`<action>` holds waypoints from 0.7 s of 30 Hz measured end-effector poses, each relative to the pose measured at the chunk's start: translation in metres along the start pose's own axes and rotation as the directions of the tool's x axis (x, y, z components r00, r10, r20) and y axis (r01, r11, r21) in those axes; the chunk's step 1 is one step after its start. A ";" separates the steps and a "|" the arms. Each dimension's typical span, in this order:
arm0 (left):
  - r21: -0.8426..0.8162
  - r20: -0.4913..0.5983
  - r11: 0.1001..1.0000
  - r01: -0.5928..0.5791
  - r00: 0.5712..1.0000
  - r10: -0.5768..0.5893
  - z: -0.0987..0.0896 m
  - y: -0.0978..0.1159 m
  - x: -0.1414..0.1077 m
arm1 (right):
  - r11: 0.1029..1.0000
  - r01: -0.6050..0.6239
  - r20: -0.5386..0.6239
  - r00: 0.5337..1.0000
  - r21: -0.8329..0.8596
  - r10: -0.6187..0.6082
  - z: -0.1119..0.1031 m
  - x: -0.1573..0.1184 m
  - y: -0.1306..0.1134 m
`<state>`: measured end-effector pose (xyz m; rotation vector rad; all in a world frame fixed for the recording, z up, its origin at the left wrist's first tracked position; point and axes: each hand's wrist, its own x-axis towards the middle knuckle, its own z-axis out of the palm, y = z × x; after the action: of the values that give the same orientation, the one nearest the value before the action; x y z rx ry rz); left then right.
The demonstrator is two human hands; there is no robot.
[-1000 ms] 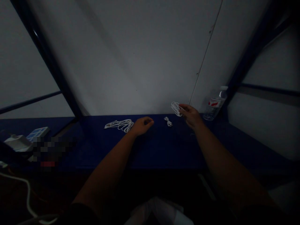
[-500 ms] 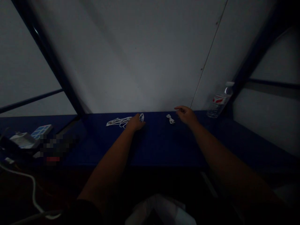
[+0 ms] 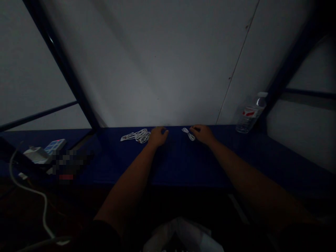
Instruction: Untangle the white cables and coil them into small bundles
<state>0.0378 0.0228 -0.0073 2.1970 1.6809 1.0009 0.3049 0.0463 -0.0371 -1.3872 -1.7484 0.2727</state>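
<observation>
Head: bundled cable (image 3: 188,134) judged being picked up; right hand (image 3: 204,133) at its right, finger closure untellable; left hand (image 3: 158,136) leftward, fingers apart; pinch needed.

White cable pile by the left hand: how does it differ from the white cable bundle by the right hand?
The cable pile spreads wider; the cable bundle is smaller. The pile is overlapping loops; the bundle is gathered at its middle. The bundle sits between left hand and right hand; the pile lies left of both. Both are white, seen against the blue shelf.
</observation>
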 end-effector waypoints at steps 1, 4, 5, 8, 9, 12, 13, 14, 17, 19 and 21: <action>-0.122 0.121 0.992 0.017 0.993 -0.002 0.009 0.006 -0.002 | 0.995 -0.003 0.012 1.000 0.103 0.001 0.001 -0.003 -0.007; -0.448 0.364 0.877 0.175 0.932 0.000 0.030 0.018 -0.007 | 0.885 -0.008 0.044 0.999 0.465 -0.014 0.004 -0.014 -0.031; -0.552 0.402 0.806 0.213 0.915 0.033 0.033 0.020 -0.009 | 0.838 0.003 0.048 0.998 0.546 -0.034 0.005 -0.017 -0.038; -0.738 0.393 0.652 0.174 0.896 0.206 0.031 0.020 -0.011 | 0.774 0.046 0.048 0.994 0.631 -0.099 0.006 -0.025 -0.049; -0.764 0.378 0.629 0.146 0.890 0.253 0.029 0.020 -0.011 | 0.767 0.049 0.043 0.994 0.640 -0.100 0.006 -0.026 -0.051; -0.808 0.314 0.582 0.089 0.901 0.298 0.025 0.021 -0.011 | 0.724 0.006 0.043 0.998 0.690 -0.049 0.005 -0.027 -0.050; -0.818 0.289 0.569 0.078 0.913 0.290 0.024 0.022 -0.011 | 0.707 -0.017 0.059 0.998 0.707 -0.035 0.005 -0.027 -0.049; -0.823 0.262 0.565 0.062 0.923 0.281 0.025 0.024 -0.011 | 0.692 -0.037 0.080 0.996 0.721 -0.029 0.004 -0.027 -0.048; -0.781 0.185 0.623 -0.046 0.935 0.302 0.024 0.027 -0.012 | 0.667 -0.088 0.146 0.989 0.740 -0.031 0.004 -0.028 -0.047; -0.693 0.124 0.704 -0.154 0.937 0.328 0.021 0.029 -0.013 | 0.668 -0.124 0.188 0.982 0.734 -0.023 0.005 -0.028 -0.047; -0.577 0.082 0.785 -0.227 0.940 0.332 0.016 0.029 -0.013 | 0.680 -0.162 0.234 0.972 0.715 -0.014 0.005 -0.029 -0.046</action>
<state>0.0682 0.0049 -0.0091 2.0699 0.8342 1.1425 0.2702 0.0061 -0.0254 -0.8367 -1.4786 1.0912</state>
